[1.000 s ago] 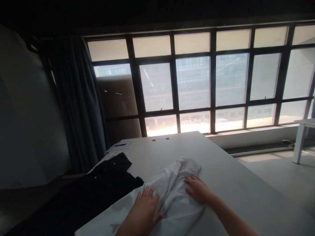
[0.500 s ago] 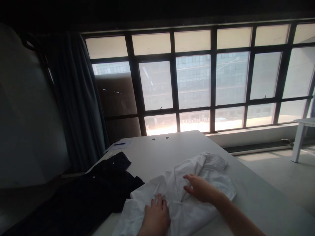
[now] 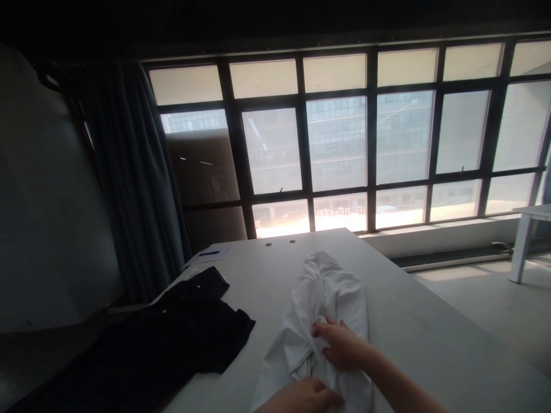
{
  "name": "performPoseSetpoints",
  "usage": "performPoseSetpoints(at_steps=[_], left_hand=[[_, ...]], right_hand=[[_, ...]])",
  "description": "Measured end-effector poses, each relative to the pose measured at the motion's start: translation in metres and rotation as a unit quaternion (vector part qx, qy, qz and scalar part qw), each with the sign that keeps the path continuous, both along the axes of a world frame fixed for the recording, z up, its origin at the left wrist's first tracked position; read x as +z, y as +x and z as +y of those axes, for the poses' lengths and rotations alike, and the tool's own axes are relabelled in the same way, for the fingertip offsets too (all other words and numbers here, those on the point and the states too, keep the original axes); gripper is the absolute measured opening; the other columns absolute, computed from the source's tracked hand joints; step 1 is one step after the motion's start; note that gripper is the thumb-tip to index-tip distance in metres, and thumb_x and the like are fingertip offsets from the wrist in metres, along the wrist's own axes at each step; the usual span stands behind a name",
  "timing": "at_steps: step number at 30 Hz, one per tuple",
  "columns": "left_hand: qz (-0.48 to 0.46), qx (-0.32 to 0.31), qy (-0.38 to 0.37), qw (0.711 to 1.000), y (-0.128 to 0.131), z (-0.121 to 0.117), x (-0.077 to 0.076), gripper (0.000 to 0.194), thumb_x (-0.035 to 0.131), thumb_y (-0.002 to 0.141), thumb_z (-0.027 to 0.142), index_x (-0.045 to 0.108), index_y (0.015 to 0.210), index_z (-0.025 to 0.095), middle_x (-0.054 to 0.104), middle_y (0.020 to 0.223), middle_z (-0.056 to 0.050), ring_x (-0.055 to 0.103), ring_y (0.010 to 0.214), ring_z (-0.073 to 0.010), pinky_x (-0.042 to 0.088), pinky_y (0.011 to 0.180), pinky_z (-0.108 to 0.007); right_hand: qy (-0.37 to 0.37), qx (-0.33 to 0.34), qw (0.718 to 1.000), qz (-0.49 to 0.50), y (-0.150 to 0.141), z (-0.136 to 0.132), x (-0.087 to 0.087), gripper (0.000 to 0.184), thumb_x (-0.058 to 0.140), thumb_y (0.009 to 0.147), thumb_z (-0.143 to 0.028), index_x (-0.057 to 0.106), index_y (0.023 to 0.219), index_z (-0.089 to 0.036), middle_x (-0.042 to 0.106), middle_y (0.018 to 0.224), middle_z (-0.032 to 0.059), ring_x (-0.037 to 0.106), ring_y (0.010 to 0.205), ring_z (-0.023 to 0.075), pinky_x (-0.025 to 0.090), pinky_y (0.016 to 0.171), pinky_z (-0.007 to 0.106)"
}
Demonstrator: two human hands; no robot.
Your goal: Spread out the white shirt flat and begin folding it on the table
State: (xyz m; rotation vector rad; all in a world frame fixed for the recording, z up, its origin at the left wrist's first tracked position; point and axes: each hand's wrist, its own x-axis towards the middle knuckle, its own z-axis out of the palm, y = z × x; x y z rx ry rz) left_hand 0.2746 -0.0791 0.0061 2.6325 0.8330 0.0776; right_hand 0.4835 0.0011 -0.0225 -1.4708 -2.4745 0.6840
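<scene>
A white shirt [image 3: 327,298] lies bunched lengthwise on the white table [image 3: 422,332], stretching away from me. My right hand [image 3: 340,344] rests on its near part with the fingers curled into the cloth. My left hand [image 3: 301,397] is at the bottom edge, closed on the shirt's near end, its fingers mostly out of view. A black shirt [image 3: 181,332] lies spread on the table to the left, apart from both hands.
A sheet of paper with a blue pen [image 3: 210,253] lies at the table's far left corner. Two cable holes [image 3: 279,242] sit near the far edge. A dark curtain [image 3: 133,183] hangs left. Another white table [image 3: 527,229] stands at the right by the window.
The white shirt was spread wide to the right; it is now gathered into a long narrow bundle pointing away. My left hand pulled back toward me, and my right hand shifted slightly nearer.
</scene>
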Motion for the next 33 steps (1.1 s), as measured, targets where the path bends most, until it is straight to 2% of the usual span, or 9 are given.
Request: performPoseSetpoints(at_steps=[5, 10, 13, 17, 21, 23, 27, 29, 33], left_hand=[[-0.022, 0.204, 0.104, 0.973, -0.016, 0.018, 0.001, 0.051, 0.066, 0.088, 0.04, 0.056, 0.138, 0.035, 0.043, 0.156, -0.006, 0.037, 0.144, -0.0346, 0.031, 0.119, -0.054], [0.049, 0.239, 0.065, 0.968, -0.037, 0.031, -0.031, 0.066, 0.05, 0.096, 0.057, 0.034, 0.155, 0.033, 0.022, 0.167, -0.01, 0.02, 0.152, -0.0378, 0.025, 0.12, -0.06], [0.042, 0.212, 0.087, 0.972, -0.035, 0.032, -0.046, 0.07, 0.049, 0.094, 0.065, 0.033, 0.155, 0.035, 0.029, 0.164, -0.011, 0.032, 0.147, -0.0398, 0.03, 0.117, -0.06], [0.008, 0.106, 0.164, 0.981, -0.013, 0.036, -0.07, 0.079, 0.063, 0.08, 0.075, 0.045, 0.148, 0.038, 0.053, 0.15, -0.011, 0.059, 0.12, -0.0379, 0.049, 0.101, -0.053], [-0.083, -0.01, 0.227, 0.97, 0.011, 0.039, -0.101, 0.044, 0.064, 0.093, 0.05, 0.058, 0.135, 0.037, 0.07, 0.128, -0.003, 0.069, 0.097, -0.0222, 0.056, 0.089, -0.032], [-0.138, -0.052, 0.216, 0.965, 0.017, 0.038, -0.106, 0.031, 0.062, 0.097, 0.042, 0.062, 0.127, 0.035, 0.072, 0.123, -0.001, 0.07, 0.096, -0.0178, 0.054, 0.09, -0.027], [-0.251, -0.054, 0.21, 0.943, 0.013, 0.028, -0.084, 0.02, 0.055, 0.099, 0.04, 0.069, 0.099, 0.027, 0.075, 0.088, -0.002, 0.068, 0.075, -0.0143, 0.053, 0.072, -0.023], [-0.291, 0.014, 0.241, 0.926, 0.005, 0.022, -0.064, 0.022, 0.049, 0.097, 0.034, 0.068, 0.091, 0.024, 0.069, 0.076, -0.004, 0.064, 0.07, -0.0168, 0.052, 0.067, -0.027], [-0.347, 0.185, 0.233, 0.89, -0.018, 0.016, -0.037, 0.024, 0.038, 0.098, 0.03, 0.061, 0.096, 0.023, 0.064, 0.086, -0.008, 0.062, 0.085, -0.0218, 0.053, 0.076, -0.036]], right_hand=[[0.037, -0.036, 0.998, -0.038, 0.002, 0.003, -0.007, 0.063, 0.045, 0.074, -0.002, 0.058, 0.131, -0.027, 0.039, 0.157, 0.0064, 0.03, 0.147, 0.0344, 0.027, 0.115, 0.062], [0.117, -0.174, 0.969, -0.133, 0.031, 0.026, -0.01, 0.067, 0.04, 0.08, 0.001, 0.053, 0.139, -0.029, 0.033, 0.161, 0.0064, 0.037, 0.143, 0.0319, 0.035, 0.11, 0.054], [0.136, -0.266, 0.942, -0.153, 0.057, 0.036, -0.009, 0.055, 0.033, 0.09, -0.004, 0.054, 0.139, -0.021, 0.041, 0.154, 0.0156, 0.042, 0.138, 0.0352, 0.036, 0.106, 0.056], [0.111, -0.282, 0.944, -0.132, 0.079, 0.037, -0.002, 0.04, 0.031, 0.096, -0.013, 0.065, 0.117, -0.016, 0.063, 0.124, 0.02, 0.06, 0.114, 0.0341, 0.046, 0.091, 0.05], [0.088, -0.233, 0.966, -0.074, 0.074, 0.036, 0.016, 0.032, 0.039, 0.088, -0.012, 0.064, 0.108, -0.017, 0.069, 0.111, 0.014, 0.065, 0.104, 0.0255, 0.046, 0.086, 0.035], [0.092, -0.196, 0.975, -0.039, 0.064, 0.033, 0.029, 0.034, 0.041, 0.085, -0.011, 0.062, 0.111, -0.016, 0.069, 0.112, 0.0132, 0.064, 0.105, 0.0226, 0.044, 0.089, 0.03], [0.103, -0.107, 0.989, 0.006, 0.04, 0.007, 0.06, 0.036, 0.045, 0.081, -0.014, 0.06, 0.113, -0.016, 0.07, 0.111, 0.0114, 0.063, 0.106, 0.0216, 0.043, 0.091, 0.027], [0.098, -0.035, 0.994, 0.012, 0.028, -0.017, 0.074, 0.032, 0.049, 0.08, -0.017, 0.062, 0.11, -0.019, 0.07, 0.11, 0.0096, 0.063, 0.105, 0.0232, 0.045, 0.09, 0.029], [0.083, 0.07, 0.994, -0.026, 0.005, -0.067, 0.099, 0.023, 0.054, 0.083, -0.028, 0.067, 0.101, -0.021, 0.071, 0.105, 0.0101, 0.064, 0.102, 0.0282, 0.046, 0.093, 0.036]])
